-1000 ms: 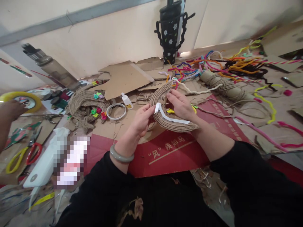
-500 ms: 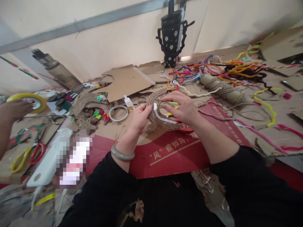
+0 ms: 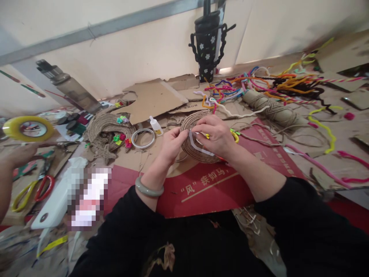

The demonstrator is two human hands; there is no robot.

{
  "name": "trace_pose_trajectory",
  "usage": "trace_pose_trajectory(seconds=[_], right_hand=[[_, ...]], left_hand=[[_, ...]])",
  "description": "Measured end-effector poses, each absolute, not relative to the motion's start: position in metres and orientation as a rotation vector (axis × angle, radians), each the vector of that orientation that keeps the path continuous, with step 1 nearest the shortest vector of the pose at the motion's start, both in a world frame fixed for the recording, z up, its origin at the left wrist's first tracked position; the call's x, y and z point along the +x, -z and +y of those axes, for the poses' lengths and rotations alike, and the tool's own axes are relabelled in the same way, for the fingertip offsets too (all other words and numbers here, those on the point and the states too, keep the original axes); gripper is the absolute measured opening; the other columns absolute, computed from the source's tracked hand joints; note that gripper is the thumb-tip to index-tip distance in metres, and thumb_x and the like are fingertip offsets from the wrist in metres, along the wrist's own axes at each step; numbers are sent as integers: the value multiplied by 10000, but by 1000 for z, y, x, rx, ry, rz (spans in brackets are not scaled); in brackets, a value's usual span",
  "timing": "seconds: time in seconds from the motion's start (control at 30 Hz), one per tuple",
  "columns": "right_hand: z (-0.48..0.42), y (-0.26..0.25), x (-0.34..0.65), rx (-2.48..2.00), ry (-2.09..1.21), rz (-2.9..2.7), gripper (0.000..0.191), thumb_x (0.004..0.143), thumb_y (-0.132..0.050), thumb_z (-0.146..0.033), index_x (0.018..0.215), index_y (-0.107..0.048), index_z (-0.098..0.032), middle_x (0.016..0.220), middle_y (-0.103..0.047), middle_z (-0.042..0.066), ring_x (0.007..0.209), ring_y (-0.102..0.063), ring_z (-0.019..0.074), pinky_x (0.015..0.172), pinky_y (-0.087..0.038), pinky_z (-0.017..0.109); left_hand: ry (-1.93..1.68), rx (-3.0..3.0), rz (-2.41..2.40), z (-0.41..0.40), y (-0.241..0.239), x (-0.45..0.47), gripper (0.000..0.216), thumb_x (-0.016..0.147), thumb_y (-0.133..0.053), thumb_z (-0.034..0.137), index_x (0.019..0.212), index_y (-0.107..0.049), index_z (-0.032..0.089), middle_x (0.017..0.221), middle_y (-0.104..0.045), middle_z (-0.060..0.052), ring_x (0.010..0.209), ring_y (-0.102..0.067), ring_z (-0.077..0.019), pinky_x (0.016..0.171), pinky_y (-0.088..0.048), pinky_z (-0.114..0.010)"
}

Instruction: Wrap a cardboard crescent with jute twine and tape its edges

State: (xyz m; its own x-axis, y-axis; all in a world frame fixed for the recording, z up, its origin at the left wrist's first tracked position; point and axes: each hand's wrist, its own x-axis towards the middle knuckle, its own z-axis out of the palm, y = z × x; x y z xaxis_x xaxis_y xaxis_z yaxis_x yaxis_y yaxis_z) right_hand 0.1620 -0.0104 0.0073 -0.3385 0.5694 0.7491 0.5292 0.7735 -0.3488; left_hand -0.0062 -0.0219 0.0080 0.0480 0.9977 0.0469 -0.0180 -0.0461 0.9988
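My left hand (image 3: 171, 144) pinches the left edge of a crescent-shaped piece wrapped in jute twine (image 3: 188, 144), held just above the red cardboard (image 3: 207, 184). My right hand (image 3: 216, 134) lies over the crescent's top with fingers curled, pinching the upper end of a white tape strip (image 3: 199, 147) that runs across its face. A grey bangle sits on my left wrist.
A finished twine crescent with small flowers (image 3: 108, 129), a tape ring (image 3: 142, 137) and a glue bottle (image 3: 156, 125) lie to the left. Pipe cleaners (image 3: 276, 82) and a twine spool (image 3: 273, 107) spread right. Another person's hand (image 3: 14, 156) is beside yellow tape (image 3: 27, 129); scissors (image 3: 31, 190) lie nearby.
My hands drew closer together and the crescent tilted toward me; the white strip now lies shorter and closer to its face. The other person's hand dropped below the yellow tape roll.
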Motion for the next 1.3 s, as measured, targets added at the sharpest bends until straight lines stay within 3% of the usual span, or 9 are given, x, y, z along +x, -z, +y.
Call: trace_pose_trajectory(seconds=[0.17, 0.43, 0.7, 0.8, 0.93, 1.1, 1.3], right_hand=[[-12, -9, 160, -768, -95, -2000, 143, 862, -577, -258, 794, -701, -241, 835, -685, 44, 801, -605, 192, 777, -471, 374], [-15, -19, 161, -658, -377, -1999, 136, 857, -570, -265, 756, -659, -253, 897, -752, 37, 905, -654, 213, 900, -484, 432], [-22, -18, 164, -706, -959, -1737, 207, 891, -565, -368, 771, -659, -227, 946, -750, 53, 1229, -585, 253, 1009, -461, 448], [-22, -18, 165, -717, -1073, -1639, 244, 895, -578, -430, 799, -673, -227, 906, -734, 50, 1146, -633, 245, 948, -498, 414], [-20, -20, 164, -677, -1073, -1523, 290, 881, -595, -495, 741, -615, -242, 710, -683, 3, 878, -689, 202, 885, -525, 398], [-16, -22, 163, -612, -1126, -1429, 334, 848, -631, -537, 725, -553, -237, 590, -607, -42, 598, -635, 140, 697, -546, 339], [-13, -27, 169, -580, -1093, -1293, 339, 831, -652, -549, 734, -507, -258, 469, -462, -104, 422, -515, 95, 634, -539, 311]], left_hand=[[-1311, 1213, 1121, -18, -8, -9, 254, 710, -713, 310, 584, -551, 161, 552, -457, 43, 521, -373, -67, 489, -294, -202], [-1346, 1029, 1103, -11, -9, -15, 218, 708, -734, 290, 628, -580, 159, 549, -528, 41, 494, -459, -61, 494, -376, -186], [-1382, 901, 1124, -9, -20, -15, 178, 700, -728, 238, 615, -591, 162, 549, -573, 30, 484, -482, -63, 464, -408, -179], [-1378, 895, 1112, -9, -21, -16, 169, 715, -716, 232, 630, -586, 165, 586, -599, 22, 501, -518, -72, 505, -455, -201], [-1382, 889, 1106, -7, -19, -17, 188, 725, -703, 230, 614, -562, 174, 596, -606, 16, 523, -544, -88, 526, -482, -221], [-1381, 896, 1076, -6, -17, -19, 188, 712, -725, 253, 636, -571, 176, 611, -625, 12, 536, -567, -95, 528, -499, -224], [-1421, 837, 1040, -3, -14, -23, 161, 694, -732, 239, 640, -597, 171, 602, -625, 20, 523, -551, -77, 512, -482, -198]])
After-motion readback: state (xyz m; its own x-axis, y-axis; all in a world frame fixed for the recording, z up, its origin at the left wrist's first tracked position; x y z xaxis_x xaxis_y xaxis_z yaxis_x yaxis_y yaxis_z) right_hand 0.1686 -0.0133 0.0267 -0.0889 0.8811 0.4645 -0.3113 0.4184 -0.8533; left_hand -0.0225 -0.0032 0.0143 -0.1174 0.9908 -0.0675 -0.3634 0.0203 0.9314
